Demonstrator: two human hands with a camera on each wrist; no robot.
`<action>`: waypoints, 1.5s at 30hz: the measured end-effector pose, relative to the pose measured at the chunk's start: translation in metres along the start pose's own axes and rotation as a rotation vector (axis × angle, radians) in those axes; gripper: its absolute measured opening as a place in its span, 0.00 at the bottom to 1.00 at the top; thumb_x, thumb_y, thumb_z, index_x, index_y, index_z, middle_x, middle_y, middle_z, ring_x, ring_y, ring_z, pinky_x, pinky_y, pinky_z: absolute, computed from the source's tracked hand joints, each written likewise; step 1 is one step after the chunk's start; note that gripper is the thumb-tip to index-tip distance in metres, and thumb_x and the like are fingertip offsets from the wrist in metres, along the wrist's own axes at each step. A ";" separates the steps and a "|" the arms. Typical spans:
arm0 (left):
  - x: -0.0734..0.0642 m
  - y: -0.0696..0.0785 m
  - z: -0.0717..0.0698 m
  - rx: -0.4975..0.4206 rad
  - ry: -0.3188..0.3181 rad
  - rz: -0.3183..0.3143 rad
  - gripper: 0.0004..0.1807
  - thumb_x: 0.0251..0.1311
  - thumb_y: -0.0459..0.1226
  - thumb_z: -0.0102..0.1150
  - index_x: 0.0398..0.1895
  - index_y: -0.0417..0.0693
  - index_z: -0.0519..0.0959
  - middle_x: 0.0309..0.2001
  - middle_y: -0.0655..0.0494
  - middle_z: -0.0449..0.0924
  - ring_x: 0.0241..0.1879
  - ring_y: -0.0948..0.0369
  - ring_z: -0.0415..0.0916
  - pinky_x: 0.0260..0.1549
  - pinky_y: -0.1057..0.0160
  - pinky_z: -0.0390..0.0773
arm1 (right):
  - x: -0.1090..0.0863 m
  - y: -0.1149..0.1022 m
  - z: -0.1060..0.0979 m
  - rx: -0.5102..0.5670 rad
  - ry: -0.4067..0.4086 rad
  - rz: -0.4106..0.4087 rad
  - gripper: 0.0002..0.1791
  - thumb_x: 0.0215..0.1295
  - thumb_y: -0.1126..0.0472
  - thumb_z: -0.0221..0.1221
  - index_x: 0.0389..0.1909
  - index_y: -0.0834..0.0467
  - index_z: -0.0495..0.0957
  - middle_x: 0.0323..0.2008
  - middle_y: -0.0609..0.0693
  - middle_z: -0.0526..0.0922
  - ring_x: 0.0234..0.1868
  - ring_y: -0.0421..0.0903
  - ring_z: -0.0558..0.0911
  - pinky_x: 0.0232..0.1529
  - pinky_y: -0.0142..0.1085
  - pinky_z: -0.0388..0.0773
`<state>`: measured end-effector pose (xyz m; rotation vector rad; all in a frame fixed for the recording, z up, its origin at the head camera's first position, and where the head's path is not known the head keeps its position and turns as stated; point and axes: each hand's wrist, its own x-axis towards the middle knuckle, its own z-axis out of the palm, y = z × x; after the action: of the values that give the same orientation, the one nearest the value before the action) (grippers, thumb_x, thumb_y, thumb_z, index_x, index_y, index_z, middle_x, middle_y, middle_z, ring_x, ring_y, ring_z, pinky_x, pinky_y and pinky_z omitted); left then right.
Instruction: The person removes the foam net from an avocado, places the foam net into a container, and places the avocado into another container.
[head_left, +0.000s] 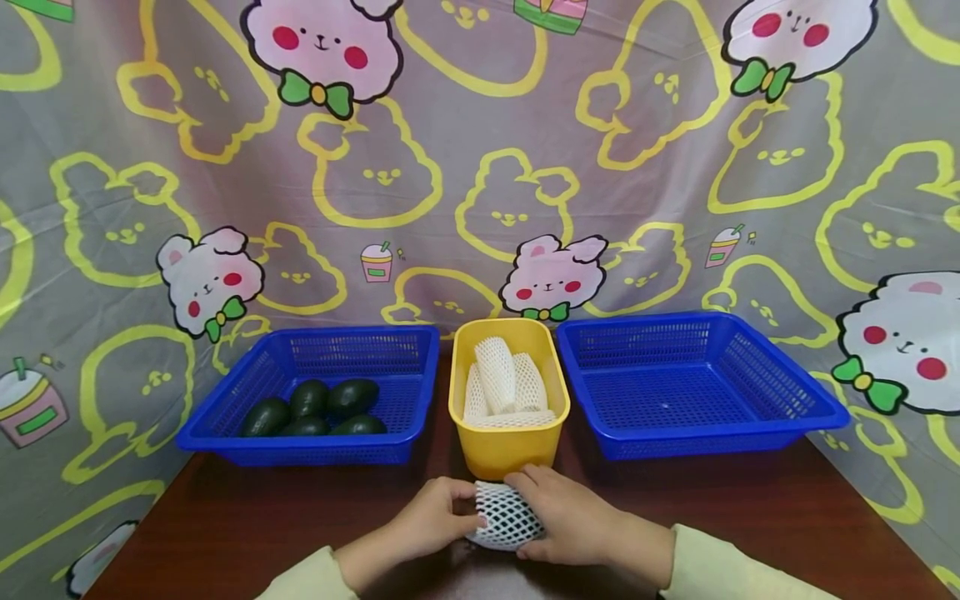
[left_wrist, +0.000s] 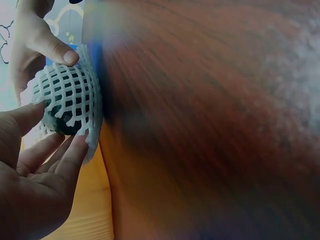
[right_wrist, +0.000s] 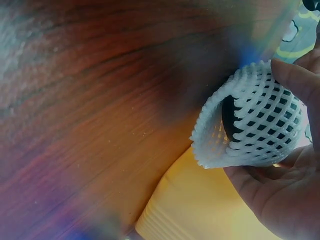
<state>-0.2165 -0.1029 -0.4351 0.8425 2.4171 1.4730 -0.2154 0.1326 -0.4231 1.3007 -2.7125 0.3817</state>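
Low over the table, just in front of the yellow bin, both hands hold a white foam net sleeve with a dark green avocado inside it. My right hand grips the sleeved fruit from the right, fingers over the top and thumb at the near side. At the left end, my left hand holds the net's edge between thumb and fingers. In the left wrist view the avocado's dark skin shows at the open end near the left fingertips. The right wrist view shows the net's rim flaring past the fruit.
At the left a blue basket holds several dark green avocados. Several white foam net sleeves lie in the yellow bin at the centre. Another blue basket stands at the right. A patterned curtain hangs behind the brown table.
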 end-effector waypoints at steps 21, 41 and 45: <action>0.000 -0.002 0.003 -0.022 0.013 -0.013 0.07 0.52 0.24 0.65 0.34 0.37 0.81 0.33 0.55 0.82 0.31 0.68 0.78 0.28 0.71 0.78 | -0.015 0.017 -0.012 0.254 -0.029 0.093 0.40 0.53 0.41 0.70 0.59 0.61 0.70 0.50 0.47 0.77 0.49 0.40 0.75 0.52 0.40 0.74; 0.001 -0.004 0.008 -0.064 -0.005 -0.016 0.20 0.41 0.20 0.62 0.42 0.36 0.78 0.36 0.54 0.82 0.35 0.67 0.78 0.32 0.70 0.78 | -0.016 0.029 -0.002 0.487 -0.020 0.106 0.31 0.54 0.45 0.70 0.54 0.58 0.74 0.40 0.39 0.79 0.40 0.34 0.77 0.44 0.34 0.75; 0.002 -0.004 0.011 -0.043 0.019 -0.012 0.21 0.39 0.19 0.62 0.41 0.38 0.78 0.35 0.56 0.82 0.33 0.69 0.77 0.32 0.70 0.78 | -0.016 0.028 0.000 0.484 -0.016 0.111 0.31 0.54 0.46 0.70 0.53 0.58 0.74 0.40 0.39 0.79 0.40 0.34 0.77 0.44 0.34 0.75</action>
<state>-0.2152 -0.0951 -0.4438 0.8069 2.3904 1.5297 -0.2270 0.1612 -0.4312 1.2451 -2.8156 1.0988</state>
